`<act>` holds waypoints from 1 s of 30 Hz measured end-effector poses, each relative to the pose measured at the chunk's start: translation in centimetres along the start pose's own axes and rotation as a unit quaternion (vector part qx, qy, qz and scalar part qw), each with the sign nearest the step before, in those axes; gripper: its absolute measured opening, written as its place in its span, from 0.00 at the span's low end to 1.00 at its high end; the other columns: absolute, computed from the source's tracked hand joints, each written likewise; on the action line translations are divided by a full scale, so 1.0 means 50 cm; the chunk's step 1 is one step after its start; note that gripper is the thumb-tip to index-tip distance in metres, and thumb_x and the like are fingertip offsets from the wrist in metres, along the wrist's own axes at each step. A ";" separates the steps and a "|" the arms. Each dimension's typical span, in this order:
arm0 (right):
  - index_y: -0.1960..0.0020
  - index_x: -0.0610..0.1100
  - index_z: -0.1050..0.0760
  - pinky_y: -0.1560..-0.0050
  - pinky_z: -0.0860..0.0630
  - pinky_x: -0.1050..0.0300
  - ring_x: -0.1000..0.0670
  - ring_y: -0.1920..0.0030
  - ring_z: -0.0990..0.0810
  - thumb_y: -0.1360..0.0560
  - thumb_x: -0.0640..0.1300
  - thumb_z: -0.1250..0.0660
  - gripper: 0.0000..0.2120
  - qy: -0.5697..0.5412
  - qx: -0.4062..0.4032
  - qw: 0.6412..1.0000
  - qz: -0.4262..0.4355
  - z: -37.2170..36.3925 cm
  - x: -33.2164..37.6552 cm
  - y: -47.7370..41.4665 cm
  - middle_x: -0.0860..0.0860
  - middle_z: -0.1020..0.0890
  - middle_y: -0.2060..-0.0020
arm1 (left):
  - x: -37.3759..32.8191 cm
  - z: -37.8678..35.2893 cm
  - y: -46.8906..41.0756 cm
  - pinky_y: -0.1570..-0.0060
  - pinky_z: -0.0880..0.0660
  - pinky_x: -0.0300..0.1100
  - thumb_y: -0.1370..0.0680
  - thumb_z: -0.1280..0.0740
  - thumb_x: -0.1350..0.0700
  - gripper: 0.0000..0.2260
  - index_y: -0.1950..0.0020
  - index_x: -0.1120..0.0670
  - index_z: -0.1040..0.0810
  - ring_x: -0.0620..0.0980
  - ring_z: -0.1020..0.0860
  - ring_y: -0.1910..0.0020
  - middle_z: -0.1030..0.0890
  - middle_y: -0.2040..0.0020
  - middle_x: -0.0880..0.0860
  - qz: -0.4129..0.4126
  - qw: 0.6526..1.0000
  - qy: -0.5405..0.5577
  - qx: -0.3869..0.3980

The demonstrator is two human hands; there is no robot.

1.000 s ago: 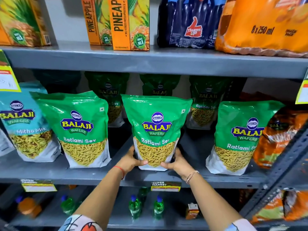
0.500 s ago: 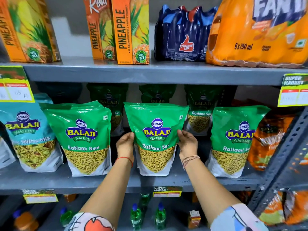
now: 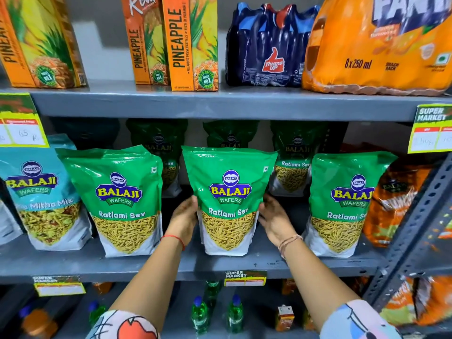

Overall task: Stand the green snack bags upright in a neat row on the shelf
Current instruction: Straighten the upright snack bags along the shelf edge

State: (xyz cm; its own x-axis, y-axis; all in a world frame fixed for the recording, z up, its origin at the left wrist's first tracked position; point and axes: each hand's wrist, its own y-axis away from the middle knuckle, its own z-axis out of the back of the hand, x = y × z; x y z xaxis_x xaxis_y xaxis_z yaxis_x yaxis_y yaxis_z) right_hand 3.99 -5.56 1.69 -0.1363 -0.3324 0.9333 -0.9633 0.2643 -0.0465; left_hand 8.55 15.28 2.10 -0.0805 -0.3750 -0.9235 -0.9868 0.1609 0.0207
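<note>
Hands: the left hand (image 3: 183, 217) and right hand (image 3: 274, 216) were flat against the two sides of the middle bag (image 3: 228, 199), fingers spread, pressing rather than clutching it.
Bag: it stood upright on the shelf (image 3: 171, 265), near the front edge, between the left bag (image 3: 122, 201) and the right bag (image 3: 342, 204), with a gap on each side.
Risk: I judged that letting go unevenly could tip it forward off the lip, since its base sat close to the edge.
Second risk: a wrist brushing a neighbour might knock that one askew and spoil the row.
Room: the gaps were just wide enough for the hands to draw out.
Behind: back bags (image 3: 293, 155) limited how far it could be pushed in.
Overhead: the upper shelf (image 3: 220, 104) left little headroom.
</note>
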 end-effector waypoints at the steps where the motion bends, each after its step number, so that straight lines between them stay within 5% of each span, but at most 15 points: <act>1: 0.34 0.36 0.37 0.36 0.29 0.45 0.42 0.39 0.27 0.26 0.28 0.39 0.22 0.057 0.024 0.998 -0.026 0.013 -0.019 0.008 0.39 0.26 0.39 | 0.015 0.013 0.009 0.38 0.27 0.44 0.20 0.43 0.61 0.12 0.38 0.62 0.29 0.51 0.22 0.44 0.18 0.45 0.53 0.024 0.997 -0.060 0.042; 5: 0.35 0.39 0.38 0.38 0.30 0.52 0.46 0.40 0.27 0.33 0.27 0.31 0.30 0.222 0.126 0.961 -0.107 0.042 -0.089 0.036 0.39 0.28 0.35 | 0.086 0.049 0.028 0.32 0.34 0.51 0.30 0.28 0.64 0.25 0.36 0.61 0.33 0.56 0.27 0.37 0.26 0.35 0.59 0.094 0.939 -0.314 0.108; 17: 0.35 0.40 0.36 0.31 0.35 0.48 0.43 0.33 0.31 0.29 0.35 0.31 0.26 0.290 0.085 0.950 -0.072 0.034 -0.116 0.052 0.43 0.27 0.36 | 0.129 0.059 0.039 0.39 0.33 0.42 0.32 0.28 0.69 0.29 0.35 0.62 0.34 0.52 0.28 0.39 0.27 0.34 0.60 0.050 0.947 -0.311 0.069; 20: 0.30 0.41 0.41 0.30 0.36 0.45 0.48 0.32 0.34 0.32 0.34 0.28 0.35 0.258 0.023 0.965 -0.031 0.048 -0.122 0.089 0.49 0.31 0.34 | 0.133 0.048 0.058 0.38 0.32 0.44 0.32 0.28 0.70 0.31 0.32 0.61 0.36 0.51 0.28 0.38 0.27 0.38 0.54 0.026 0.961 -0.270 0.059; 22: 0.30 0.46 0.39 0.33 0.33 0.53 0.53 0.34 0.33 0.32 0.36 0.28 0.34 0.261 -0.024 0.965 -0.004 0.071 -0.133 0.143 0.53 0.33 0.35 | 0.136 0.049 0.097 0.40 0.29 0.46 0.31 0.27 0.64 0.29 0.33 0.57 0.33 0.50 0.26 0.41 0.25 0.42 0.51 -0.016 0.964 -0.263 -0.037; 25: 0.47 0.57 0.26 0.46 0.27 0.68 0.61 0.46 0.22 0.29 0.39 0.30 0.16 0.248 -0.142 0.956 0.068 0.144 -0.126 0.226 0.51 0.21 0.44 | 0.144 0.032 0.174 0.62 0.27 0.43 0.31 0.30 0.43 0.12 0.57 0.49 0.22 0.55 0.20 0.61 0.18 0.64 0.52 -0.081 0.900 -0.373 -0.211; 28: 0.55 0.55 0.25 0.46 0.25 0.61 0.50 0.49 0.20 0.25 0.41 0.36 0.08 0.229 -0.280 0.922 0.138 0.232 -0.061 0.259 0.46 0.18 0.51 | 0.162 -0.039 0.223 0.73 0.33 0.41 0.31 0.34 0.41 0.15 0.71 0.49 0.28 0.54 0.25 0.72 0.23 0.74 0.53 -0.131 0.879 -0.424 -0.177; 30: 0.50 0.52 0.27 0.52 0.29 0.71 0.46 0.51 0.22 0.23 0.41 0.39 0.07 0.234 -0.318 0.905 0.158 0.292 -0.009 0.250 0.43 0.20 0.50 | 0.177 -0.109 0.224 0.72 0.32 0.42 0.30 0.29 0.46 0.16 0.73 0.50 0.29 0.52 0.26 0.72 0.24 0.75 0.52 -0.153 0.886 -0.417 -0.133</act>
State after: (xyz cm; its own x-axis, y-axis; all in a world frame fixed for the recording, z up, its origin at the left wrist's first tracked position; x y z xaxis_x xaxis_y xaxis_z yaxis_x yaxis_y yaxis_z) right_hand -11.36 -15.32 -4.49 -0.1259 0.2320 0.9645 -0.5447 0.7964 -0.2627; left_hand -4.01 8.80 -3.76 0.2183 0.4587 -0.8614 -0.9517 -0.0952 -0.2919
